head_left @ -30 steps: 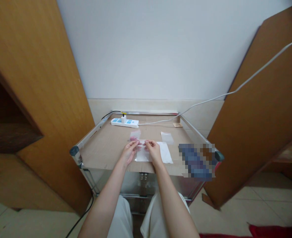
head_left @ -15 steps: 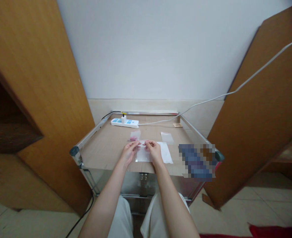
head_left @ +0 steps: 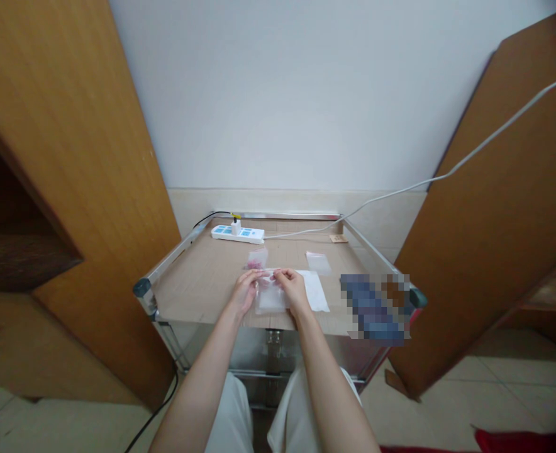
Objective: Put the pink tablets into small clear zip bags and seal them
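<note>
A clear plastic zip bag (head_left: 271, 299) hangs between my two hands, over a white sheet of paper (head_left: 314, 290). My left hand (head_left: 247, 288) pinches the bag's top edge at its left end. On the right, my right hand (head_left: 291, 287) has its fingers closed on the same edge. Just beyond my left hand lies a small zip bag with pinkish-red bits (head_left: 256, 259). A flat clear bag (head_left: 318, 263) rests beyond my right hand. Whether anything small is inside the held bag I cannot make out.
A white power strip (head_left: 238, 234) with a plug in it stands at the back left, its white cable running right. A small brown card (head_left: 338, 238) lies at the back right. A pixelated dark-blue item (head_left: 372, 308) is at the right front. Metal rails edge the tabletop.
The held bag has shifted slightly left and toward me and now hangs more visibly over the paper. My hands have barely moved; my right fingers are a little further left.
</note>
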